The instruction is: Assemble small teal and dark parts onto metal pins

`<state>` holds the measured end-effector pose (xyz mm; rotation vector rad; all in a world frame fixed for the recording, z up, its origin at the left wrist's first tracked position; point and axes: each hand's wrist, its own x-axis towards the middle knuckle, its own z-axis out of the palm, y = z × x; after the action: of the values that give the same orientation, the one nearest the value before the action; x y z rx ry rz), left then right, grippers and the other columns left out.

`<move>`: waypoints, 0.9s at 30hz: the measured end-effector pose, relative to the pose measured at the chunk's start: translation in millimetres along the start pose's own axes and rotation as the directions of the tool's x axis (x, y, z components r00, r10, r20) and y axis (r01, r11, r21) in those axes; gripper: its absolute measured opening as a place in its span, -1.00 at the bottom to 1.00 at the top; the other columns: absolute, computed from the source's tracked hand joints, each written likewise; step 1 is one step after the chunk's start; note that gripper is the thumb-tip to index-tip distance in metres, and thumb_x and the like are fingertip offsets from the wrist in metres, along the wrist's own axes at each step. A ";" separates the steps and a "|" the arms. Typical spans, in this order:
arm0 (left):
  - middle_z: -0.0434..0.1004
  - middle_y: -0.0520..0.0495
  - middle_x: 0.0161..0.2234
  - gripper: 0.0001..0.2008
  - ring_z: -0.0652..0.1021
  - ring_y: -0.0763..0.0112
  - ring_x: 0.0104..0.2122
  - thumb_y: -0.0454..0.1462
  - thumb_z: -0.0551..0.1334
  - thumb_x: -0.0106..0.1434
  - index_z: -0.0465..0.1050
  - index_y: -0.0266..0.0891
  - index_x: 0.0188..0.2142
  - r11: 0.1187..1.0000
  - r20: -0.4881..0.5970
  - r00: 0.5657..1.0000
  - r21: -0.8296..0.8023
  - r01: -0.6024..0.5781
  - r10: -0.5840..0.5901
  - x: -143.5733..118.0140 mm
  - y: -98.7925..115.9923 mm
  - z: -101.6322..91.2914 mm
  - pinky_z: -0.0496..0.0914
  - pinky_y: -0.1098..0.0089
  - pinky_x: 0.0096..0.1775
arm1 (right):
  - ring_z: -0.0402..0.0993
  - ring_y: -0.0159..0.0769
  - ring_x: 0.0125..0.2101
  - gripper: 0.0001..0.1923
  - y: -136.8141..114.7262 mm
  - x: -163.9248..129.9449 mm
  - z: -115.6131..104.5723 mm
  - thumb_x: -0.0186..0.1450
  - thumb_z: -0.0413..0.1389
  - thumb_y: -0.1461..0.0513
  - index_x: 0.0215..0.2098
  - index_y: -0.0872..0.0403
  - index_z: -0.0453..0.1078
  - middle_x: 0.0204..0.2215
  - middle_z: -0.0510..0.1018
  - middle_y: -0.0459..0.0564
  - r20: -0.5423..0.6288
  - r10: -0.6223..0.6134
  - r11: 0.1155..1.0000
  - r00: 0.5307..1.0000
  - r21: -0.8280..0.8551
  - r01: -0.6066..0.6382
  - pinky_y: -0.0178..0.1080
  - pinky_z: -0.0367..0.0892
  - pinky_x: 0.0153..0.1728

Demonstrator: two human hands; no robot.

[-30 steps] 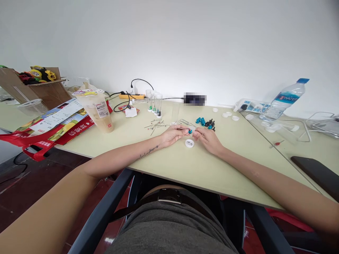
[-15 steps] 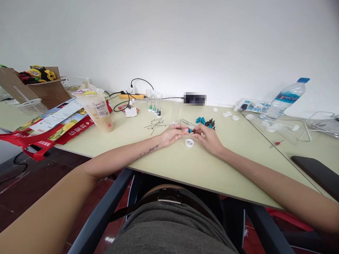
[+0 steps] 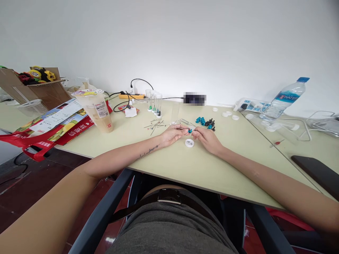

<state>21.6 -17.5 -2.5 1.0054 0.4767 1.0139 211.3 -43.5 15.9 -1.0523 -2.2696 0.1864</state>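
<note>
White cap (image 3: 189,143) on the worktop (image 3: 172,162), just before both hands; left hand (image 3: 173,134) and right hand (image 3: 208,138), fingers pinched on a teal bead (image 3: 190,131) between them; beyond, loose beads (image 3: 205,122) and vials (image 3: 155,102).

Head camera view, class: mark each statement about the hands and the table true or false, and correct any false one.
1. The left hand and right hand meet at a small blue bead. True.
2. A white cap lies on the table just below the hands. True.
3. The water bottle stands at the table's left end. False: it is at the right.
4. The drink cup lies tipped over. False: it stands upright.
</note>
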 end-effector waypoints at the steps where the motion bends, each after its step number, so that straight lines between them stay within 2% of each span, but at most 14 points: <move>1: 0.51 -0.06 -0.41 -0.82 0.50 0.54 -0.38 -0.45 0.34 -0.06 0.48 -0.39 -0.39 1.000 -0.004 1.000 -0.002 0.001 -0.001 -0.2 0.0 -0.1 0.28 0.34 -0.04 | 0.35 -0.33 -0.49 -0.69 0.1 0.1 0.2 0.33 -0.14 0.06 -0.38 0.06 0.29 -0.49 0.47 -0.05 -0.020 -0.003 1.000 1.000 -0.003 0.003 -0.29 0.18 -0.44; 4: 0.50 -0.05 -0.43 -0.83 0.50 0.55 -0.38 -0.45 0.34 -0.06 0.48 -0.39 -0.40 1.000 -0.015 1.000 -0.011 0.000 0.000 -1.0 0.4 0.3 0.28 0.35 -0.04 | 0.35 -0.31 -0.46 -0.74 0.5 0.3 0.2 0.29 -0.05 0.05 -0.30 0.07 0.28 -0.44 0.48 -0.04 -0.073 0.006 1.000 0.997 -0.016 -0.007 -0.29 0.18 -0.43; 9: 0.51 -0.06 -0.42 -0.82 0.50 0.54 -0.38 -0.45 0.34 -0.06 0.47 -0.40 -0.38 1.000 0.006 1.000 0.011 -0.004 0.004 -1.1 1.0 1.3 0.27 0.33 -0.03 | 0.35 -0.34 -0.50 -0.61 0.0 0.0 -1.0 0.35 -0.20 0.06 -0.44 0.07 0.29 -0.55 0.46 -0.06 0.027 0.005 1.000 1.000 0.016 -0.006 -0.29 0.18 -0.43; 13: 0.51 -0.02 -0.44 -0.82 0.51 0.55 -0.39 -0.44 0.35 -0.08 0.47 -0.38 -0.40 1.000 -0.007 1.000 -0.003 -0.004 0.004 -0.2 0.6 0.6 0.29 0.35 -0.03 | 0.36 -0.31 -0.45 -0.72 -0.2 0.1 -0.6 0.28 -0.04 0.03 -0.30 0.06 0.29 -0.45 0.48 -0.05 -0.075 0.008 1.000 0.997 -0.007 -0.009 -0.29 0.19 -0.43; 18: 0.52 -0.03 -0.43 -0.81 0.50 0.55 -0.40 -0.43 0.35 -0.07 0.47 -0.38 -0.39 1.000 0.006 1.000 0.019 -0.004 0.003 -0.8 1.1 1.4 0.29 0.35 -0.04 | 0.36 -0.32 -0.50 -0.63 -0.1 0.1 -0.9 0.34 -0.17 0.05 -0.45 0.06 0.29 -0.55 0.46 -0.06 0.013 0.010 1.000 1.000 0.024 -0.010 -0.27 0.20 -0.43; 23: 0.51 -0.02 -0.45 -0.79 0.49 0.54 -0.39 -0.41 0.38 -0.12 0.47 -0.37 -0.41 1.000 -0.011 1.000 0.001 0.001 -0.001 0.3 0.6 0.2 0.28 0.34 -0.05 | 0.37 -0.28 -0.44 -0.72 1.4 0.5 0.9 0.26 -0.03 0.02 -0.29 0.05 0.29 -0.45 0.48 -0.03 -0.084 0.001 1.000 0.996 0.025 0.001 -0.26 0.21 -0.43; 27: 0.50 -0.02 -0.45 -0.82 0.49 0.55 -0.39 -0.41 0.36 -0.09 0.47 -0.37 -0.43 1.000 0.001 1.000 0.004 -0.011 0.011 -0.6 0.7 1.0 0.27 0.33 -0.04 | 0.34 -0.31 -0.49 -0.67 0.3 0.2 -0.5 0.29 -0.08 0.00 -0.44 0.05 0.26 -0.52 0.45 -0.06 -0.042 0.022 1.000 0.999 -0.003 -0.022 -0.28 0.17 -0.46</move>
<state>21.7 -18.3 -1.4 1.0134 0.4728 1.0226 211.6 -43.1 16.3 -1.0739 -2.2222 0.1682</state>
